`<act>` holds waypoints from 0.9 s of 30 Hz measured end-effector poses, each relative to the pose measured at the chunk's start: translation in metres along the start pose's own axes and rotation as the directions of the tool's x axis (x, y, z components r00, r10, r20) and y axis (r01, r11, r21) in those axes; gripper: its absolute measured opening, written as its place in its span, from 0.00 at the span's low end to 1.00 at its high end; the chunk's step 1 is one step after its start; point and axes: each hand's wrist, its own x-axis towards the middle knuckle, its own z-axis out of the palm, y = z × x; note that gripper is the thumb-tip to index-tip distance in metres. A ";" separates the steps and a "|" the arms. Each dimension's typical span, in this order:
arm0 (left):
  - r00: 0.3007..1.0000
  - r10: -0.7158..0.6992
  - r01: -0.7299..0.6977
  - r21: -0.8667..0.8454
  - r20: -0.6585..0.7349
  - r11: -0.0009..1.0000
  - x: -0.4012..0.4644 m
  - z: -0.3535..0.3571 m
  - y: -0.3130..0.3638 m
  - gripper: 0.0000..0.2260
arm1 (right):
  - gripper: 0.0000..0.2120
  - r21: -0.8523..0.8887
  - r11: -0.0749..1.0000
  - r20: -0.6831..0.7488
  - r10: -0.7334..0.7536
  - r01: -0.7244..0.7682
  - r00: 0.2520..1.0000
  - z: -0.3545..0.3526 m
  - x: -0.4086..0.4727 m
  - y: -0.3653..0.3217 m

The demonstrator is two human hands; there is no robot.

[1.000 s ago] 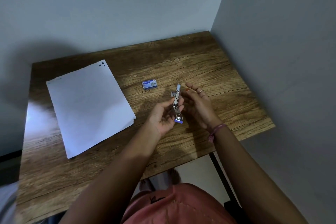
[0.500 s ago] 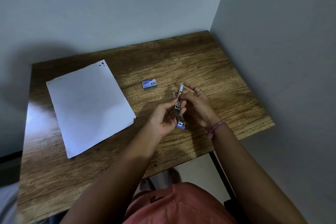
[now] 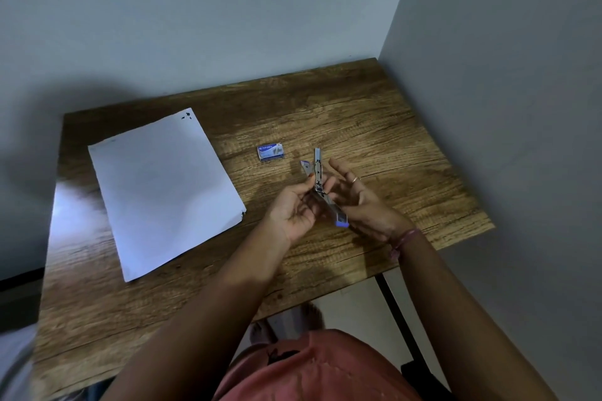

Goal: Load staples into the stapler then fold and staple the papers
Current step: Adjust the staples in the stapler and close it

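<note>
Stapler (image 3: 325,194): held up above the table, near its 3 o'clock side, between the two hands. It is swung open, one metal arm pointing toward 12 o'clock and the blue-tipped end toward 5 o'clock.
Left hand (image 3: 294,213): palm up under the stapler, fingers curled round the lower body, thumb and forefinger pinching at the hinge.
Right hand (image 3: 360,202): at 3 o'clock of the stapler, fingers spread and mostly straight. Whether it holds a staple strip I cannot tell; it looks to be steadying or feeding at the channel.
Staple box (image 3: 271,152): flat on the table at 11 o'clock of the stapler, apart from both hands.
Papers (image 3: 163,187): white stack lying well off toward 9 o'clock, untouched, still unfolded.
Step in hand: loading, by my reckoning.
Doing it well: keep the left grip firm near the hinge so the channel stays wide open; lay the strip legs-down, fully seated in the rail; close gently until it clicks.
Watch for: a strip breaking or sitting crooked.
</note>
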 end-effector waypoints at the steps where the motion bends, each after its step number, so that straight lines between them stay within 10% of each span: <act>1: 1.000 0.005 -0.005 -0.006 0.006 1.000 0.001 0.000 0.000 0.08 | 0.45 -0.051 0.999 0.036 0.000 0.002 0.999 0.001 -0.001 0.002; 17: 0.997 -0.056 0.054 0.046 0.046 0.997 -0.005 0.001 -0.004 0.08 | 0.53 0.309 0.951 0.030 -0.045 0.033 0.999 0.012 0.001 0.002; 27: 0.990 -0.124 0.113 0.140 0.074 0.984 -0.004 -0.008 -0.012 0.08 | 0.30 0.337 0.941 -0.174 0.045 0.017 0.984 0.014 0.022 -0.008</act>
